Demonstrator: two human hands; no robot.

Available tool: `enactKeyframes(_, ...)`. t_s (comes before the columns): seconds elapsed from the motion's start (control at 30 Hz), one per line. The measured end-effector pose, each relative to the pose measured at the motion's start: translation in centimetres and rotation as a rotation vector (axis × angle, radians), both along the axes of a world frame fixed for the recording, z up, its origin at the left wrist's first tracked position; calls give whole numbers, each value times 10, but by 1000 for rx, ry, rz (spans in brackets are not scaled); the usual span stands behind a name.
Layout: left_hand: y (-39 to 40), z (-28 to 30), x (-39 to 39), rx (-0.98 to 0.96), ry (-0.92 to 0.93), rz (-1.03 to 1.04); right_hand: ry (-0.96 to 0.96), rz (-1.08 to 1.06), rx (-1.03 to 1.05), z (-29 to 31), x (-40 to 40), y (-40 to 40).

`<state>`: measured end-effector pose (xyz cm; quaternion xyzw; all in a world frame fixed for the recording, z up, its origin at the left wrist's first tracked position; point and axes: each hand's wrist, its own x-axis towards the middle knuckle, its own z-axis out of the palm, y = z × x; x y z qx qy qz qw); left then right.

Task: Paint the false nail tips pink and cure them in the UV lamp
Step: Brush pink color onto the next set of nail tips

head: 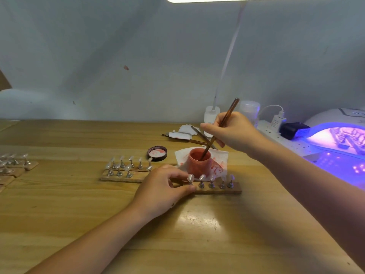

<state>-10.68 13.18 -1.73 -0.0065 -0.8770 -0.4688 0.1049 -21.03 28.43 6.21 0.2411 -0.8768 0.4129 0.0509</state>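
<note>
My right hand (231, 131) grips a brown brush (227, 117) whose tip dips into the open pink paint jar (198, 163). In front of the jar lies a wooden strip (219, 189) carrying several clear nail tips (201, 177) on metal stands. My left hand (164, 187) pinches the left end of that strip between thumb and fingers. The UV lamp (335, 141) glows purple at the right edge, with another strip of tips inside it.
A second wooden holder (122, 176) with several clear tips lies left of the jar, more holders (13, 165) at the far left. The jar lid (157, 153), a stained tissue (219, 165), tweezers (185, 139), a desk lamp stem (229, 56) and a power strip (276, 133) stand behind.
</note>
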Motion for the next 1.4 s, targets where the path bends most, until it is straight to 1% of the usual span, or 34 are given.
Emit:
enactKeyframes(0.1, 0, 0, 0, 47, 19, 2, 14, 51, 57, -3, -1, -6)
enactKeyframes(0.23, -1, 0, 1, 42, 29, 5, 59, 91, 155, -9, 1, -14)
enactKeyframes(0.3, -1, 0, 1, 47, 38, 11, 65, 106, 156, -8, 3, -15)
enactKeyframes(0.37, 0, 0, 1, 48, 45, 11, 71, 106, 83, -4, 3, -11)
enactKeyframes(0.47, 1, 0, 0, 37, 59, 23, 59, 50, -73, 4, -1, -2)
enactKeyframes(0.53, 2, 1, 1, 31, 70, 25, 7, 21, -177, 6, -2, 4)
enactKeyframes(0.6, 3, 1, 2, 20, 80, 24, -61, -12, -237, 6, -2, 9)
enactKeyframes(0.8, 4, 2, 4, 22, 102, 35, -207, -107, -258, -1, -2, 19)
enactKeyframes(0.97, 4, 1, 3, 41, 107, 37, -252, -150, -293, -1, -1, 24)
enactKeyframes(1.1, 4, 0, 3, 22, 133, 38, -260, -208, -301, 2, -1, 28)
enactKeyframes(1.3, 5, 1, 5, 10, 136, 36, -321, -202, -402, 5, -1, 29)
enactKeyframes(1.4, 6, 3, 6, -1, 129, 32, -360, -199, -406, 2, -1, 26)
